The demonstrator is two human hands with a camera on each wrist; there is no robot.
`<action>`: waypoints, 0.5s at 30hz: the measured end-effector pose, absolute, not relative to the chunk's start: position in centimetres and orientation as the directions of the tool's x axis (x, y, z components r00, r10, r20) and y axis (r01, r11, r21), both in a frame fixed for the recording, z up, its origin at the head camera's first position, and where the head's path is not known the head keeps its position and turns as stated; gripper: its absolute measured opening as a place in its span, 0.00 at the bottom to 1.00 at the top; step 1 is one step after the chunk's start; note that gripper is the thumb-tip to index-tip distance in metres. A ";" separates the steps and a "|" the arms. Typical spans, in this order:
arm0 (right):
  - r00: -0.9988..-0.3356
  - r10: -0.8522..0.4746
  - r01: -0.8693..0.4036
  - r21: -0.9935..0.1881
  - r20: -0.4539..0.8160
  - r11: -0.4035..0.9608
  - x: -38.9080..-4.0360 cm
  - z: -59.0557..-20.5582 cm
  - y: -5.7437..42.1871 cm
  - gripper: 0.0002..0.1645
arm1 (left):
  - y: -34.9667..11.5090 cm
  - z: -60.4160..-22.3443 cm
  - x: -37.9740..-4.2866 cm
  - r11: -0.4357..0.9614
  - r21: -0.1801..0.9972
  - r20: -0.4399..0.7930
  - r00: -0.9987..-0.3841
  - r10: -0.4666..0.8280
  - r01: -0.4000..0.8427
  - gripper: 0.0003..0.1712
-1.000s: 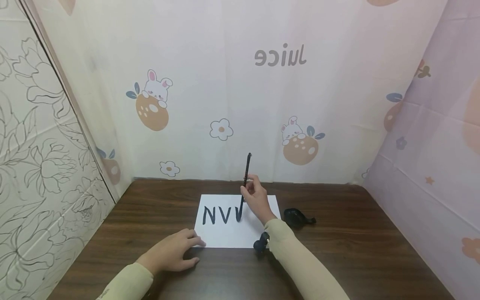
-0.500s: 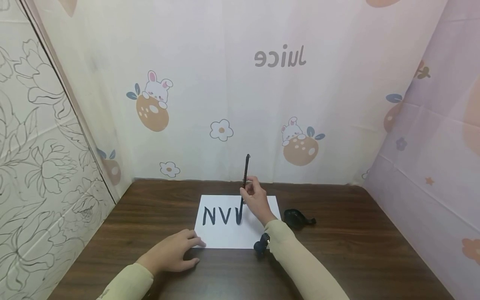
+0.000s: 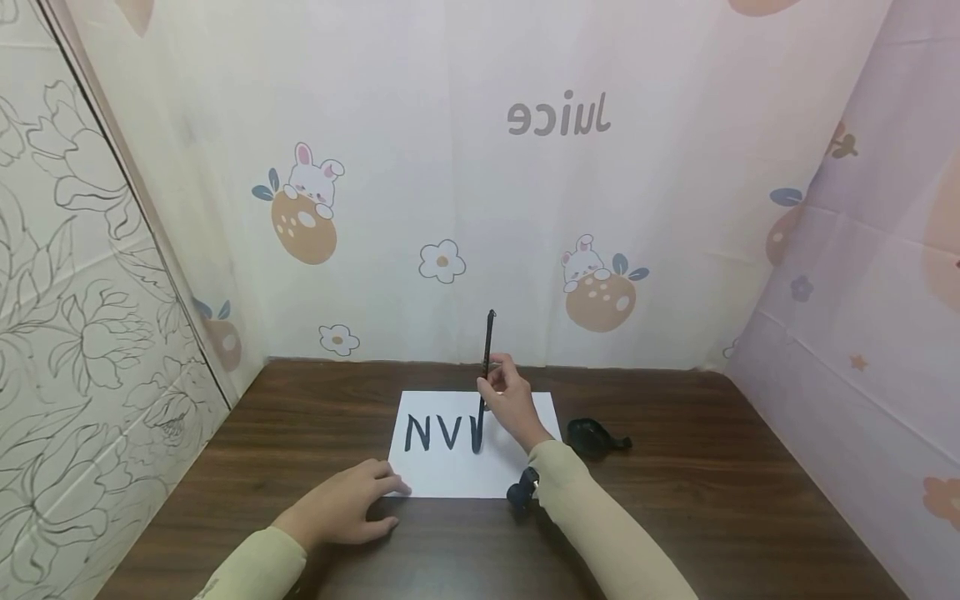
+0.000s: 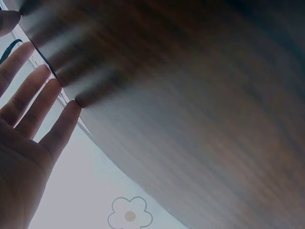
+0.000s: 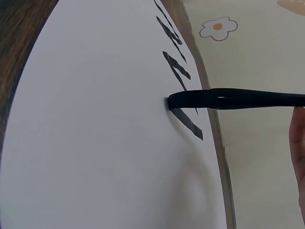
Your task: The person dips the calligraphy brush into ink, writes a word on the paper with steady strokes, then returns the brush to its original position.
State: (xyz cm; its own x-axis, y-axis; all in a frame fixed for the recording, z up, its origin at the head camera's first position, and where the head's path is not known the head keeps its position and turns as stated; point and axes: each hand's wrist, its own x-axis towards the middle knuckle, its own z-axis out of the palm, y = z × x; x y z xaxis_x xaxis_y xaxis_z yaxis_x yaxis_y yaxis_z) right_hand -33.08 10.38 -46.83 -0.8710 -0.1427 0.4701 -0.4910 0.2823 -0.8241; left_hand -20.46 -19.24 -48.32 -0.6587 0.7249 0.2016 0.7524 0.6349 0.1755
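Note:
My right hand (image 3: 512, 398) pinches a dark writing brush (image 3: 487, 343) by its handle, above the white paper (image 3: 450, 479). The brush stands nearly upright in the head view. In the right wrist view its black bristle tip (image 5: 175, 101) is bent against the sheet (image 5: 95, 119), at the end of a dark stroke (image 5: 189, 125). Black letters reading N and V (image 3: 448, 431) lie to the left of the fresh strokes. My left hand (image 3: 348, 500) rests at the paper's near left corner, fingers loosely spread; the left wrist view shows those fingers (image 4: 35, 109) holding nothing.
A small black dish (image 3: 591, 437) with a short handle sits right of the paper on the brown wooden table (image 3: 675, 500). A dark round-ended device (image 3: 522, 490) is worn at the right wrist. A printed curtain (image 3: 390, 167) hangs behind the table's far edge.
The brush tip has slid slightly toward me along the stroke. Its upper end has swung left, and my right hand has shifted a little left with it. My left hand stays put.

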 end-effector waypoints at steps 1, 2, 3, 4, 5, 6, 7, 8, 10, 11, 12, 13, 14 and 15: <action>-0.870 -0.145 -0.493 -0.823 0.472 0.281 -33.1 -46.8 10.4 0.20 | -19.2 -48.3 -20.5 0.634 0.174 0.203 -0.658 0.725 0.753 0.19; -0.870 -0.147 -0.493 -0.822 0.471 0.284 -33.1 -46.8 10.3 0.20 | -19.2 -48.3 -20.5 0.635 0.173 0.203 -0.658 0.725 0.753 0.19; -0.870 -0.148 -0.493 -0.822 0.470 0.285 -33.1 -46.7 10.3 0.20 | -19.3 -48.3 -20.5 0.634 0.173 0.203 -0.657 0.726 0.754 0.19; -0.869 -0.149 -0.494 -0.821 0.471 0.286 -33.1 -46.7 10.3 0.20 | -19.2 -48.3 -20.5 0.633 0.175 0.204 -0.657 0.726 0.754 0.19; -0.870 -0.148 -0.493 -0.821 0.470 0.288 -33.1 -46.7 10.3 0.20 | -19.2 -48.2 -20.5 0.634 0.177 0.203 -0.658 0.725 0.753 0.19; -0.871 -0.146 -0.492 -0.822 0.469 0.288 -33.1 -46.6 10.3 0.20 | -19.2 -48.2 -20.6 0.634 0.179 0.203 -0.659 0.724 0.752 0.19; -0.872 -0.145 -0.490 -0.823 0.468 0.289 -33.1 -46.6 10.2 0.20 | -19.3 -48.2 -20.5 0.636 0.180 0.202 -0.661 0.723 0.751 0.19; -0.874 -0.144 -0.486 -0.825 0.464 0.290 -33.0 -46.6 10.2 0.20 | -19.3 -48.2 -20.5 0.639 0.182 0.196 -0.664 0.721 0.747 0.19; -0.878 -0.140 -0.478 -0.830 0.457 0.289 -33.0 -46.6 10.2 0.20 | -19.3 -48.2 -20.5 0.639 0.183 0.193 -0.665 0.722 0.747 0.19; -0.881 -0.141 -0.474 -0.832 0.453 0.288 -32.9 -46.6 10.2 0.20 | -19.3 -48.2 -20.5 0.640 0.184 0.189 -0.665 0.722 0.746 0.19; -0.882 -0.142 -0.471 -0.835 0.450 0.285 -32.9 -46.6 10.2 0.19 | -19.3 -48.3 -20.5 0.640 0.184 0.186 -0.666 0.723 0.746 0.19; -0.882 -0.142 -0.471 -0.836 0.449 0.282 -32.9 -46.6 10.2 0.19 | -19.3 -48.3 -20.5 0.641 0.186 0.183 -0.667 0.722 0.744 0.19; -0.882 -0.142 -0.471 -0.836 0.449 0.282 -32.9 -46.5 10.2 0.19 | -19.3 -48.3 -20.5 0.642 0.187 0.181 -0.668 0.722 0.744 0.19; -0.881 -0.142 -0.473 -0.835 0.451 0.281 -33.0 -46.5 10.2 0.19 | -19.3 -48.3 -20.5 0.641 0.187 0.182 -0.668 0.722 0.744 0.19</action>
State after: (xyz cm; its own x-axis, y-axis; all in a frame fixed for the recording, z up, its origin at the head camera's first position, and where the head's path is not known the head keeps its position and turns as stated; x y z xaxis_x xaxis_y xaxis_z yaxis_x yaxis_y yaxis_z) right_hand -32.97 10.25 -46.52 -0.8812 -0.1416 0.4511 -0.4727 0.2814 -0.8351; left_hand -20.48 -19.27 -48.35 -0.6676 0.7218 0.1823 0.7443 0.6411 0.1871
